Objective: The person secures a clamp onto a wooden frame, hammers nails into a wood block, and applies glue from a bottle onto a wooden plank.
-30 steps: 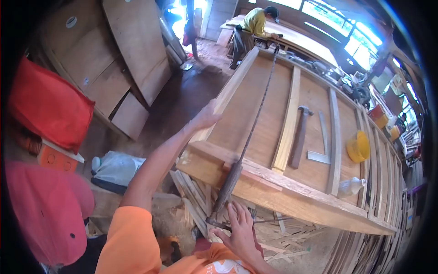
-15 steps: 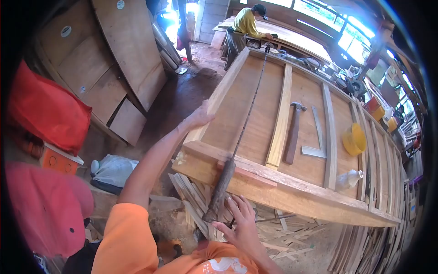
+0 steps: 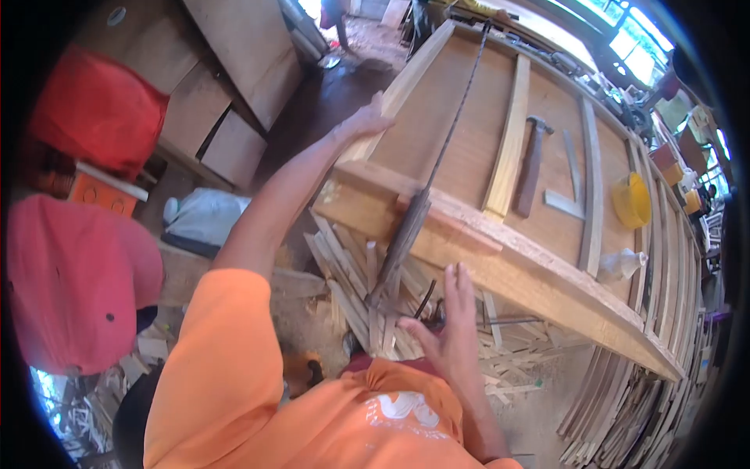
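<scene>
A large wooden frame backed with a plywood panel lies before me, with crosswise slats. My left hand is closed over its left side rail. Lengthwise across the panel runs a long bar clamp, a thin ribbed rod with a thick dark near end that sticks out past the frame's front edge. A reddish wood strip sits beside the clamp on the front rail. My right hand is open, fingers stretched, just right of a bent black crank handle; no contact with it shows.
On the panel lie a claw hammer, a metal square, a yellow container and a clear plastic bottle. Wood offcuts litter the floor below. A red cap is at left. Another person's sleeve shows at the far end.
My view has tilted down, and the frame sits higher in it. My right hand has moved right, away from the clamp's near end, with its fingers straighter. My left hand stays on the rail.
</scene>
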Available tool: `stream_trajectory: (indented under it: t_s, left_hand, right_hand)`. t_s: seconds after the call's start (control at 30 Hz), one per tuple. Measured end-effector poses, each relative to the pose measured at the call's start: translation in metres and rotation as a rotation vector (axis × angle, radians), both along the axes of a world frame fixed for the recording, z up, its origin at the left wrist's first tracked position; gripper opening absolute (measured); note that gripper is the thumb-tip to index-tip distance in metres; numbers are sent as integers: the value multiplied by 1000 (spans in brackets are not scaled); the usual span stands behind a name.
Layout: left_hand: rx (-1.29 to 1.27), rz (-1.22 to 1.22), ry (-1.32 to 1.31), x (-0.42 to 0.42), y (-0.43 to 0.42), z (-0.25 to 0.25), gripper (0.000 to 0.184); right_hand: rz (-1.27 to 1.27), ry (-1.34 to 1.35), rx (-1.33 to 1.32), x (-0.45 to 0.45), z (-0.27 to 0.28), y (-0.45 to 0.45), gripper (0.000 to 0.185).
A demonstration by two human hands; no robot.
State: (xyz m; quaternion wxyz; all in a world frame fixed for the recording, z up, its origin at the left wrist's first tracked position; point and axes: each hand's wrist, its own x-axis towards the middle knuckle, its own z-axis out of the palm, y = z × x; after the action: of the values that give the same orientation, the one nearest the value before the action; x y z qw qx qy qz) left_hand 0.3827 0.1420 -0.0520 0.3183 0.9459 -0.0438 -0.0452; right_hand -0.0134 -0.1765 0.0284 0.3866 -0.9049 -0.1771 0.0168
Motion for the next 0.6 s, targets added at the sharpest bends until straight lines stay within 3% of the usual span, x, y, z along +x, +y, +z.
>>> stream_trajectory:
  t_s: [0.17,0.23,0.27,0.33,0.43,0.53,0.6]
  left_hand:
    - [-41,24,-72,-1,1,-10,111]
    - [124,-39,-484,7,4,-35,105]
    - [125,-39,-481,10,5,-38,105]
    - [22,-35,-124,4,4,-18,96]
    - [-4,-8,-64,-9,-3,-1,93]
    - [-20,-18,-47,-15,-6,8,94]
    - [-34,-27,-64,-14,-2,7,95]
  right_hand:
    - [16,0,-125,-6,-20,14,117]
    - [10,37,-107,-11,-30,23,119]
    - [-18,36,-114,-13,-34,28,121]
    - [-42,42,-113,-14,-35,39,122]
    - [-170,51,-147,-8,-26,50,124]
    - [-205,239,-229,1,-20,51,130]
    - [-125,216,-447,1,-14,50,130]
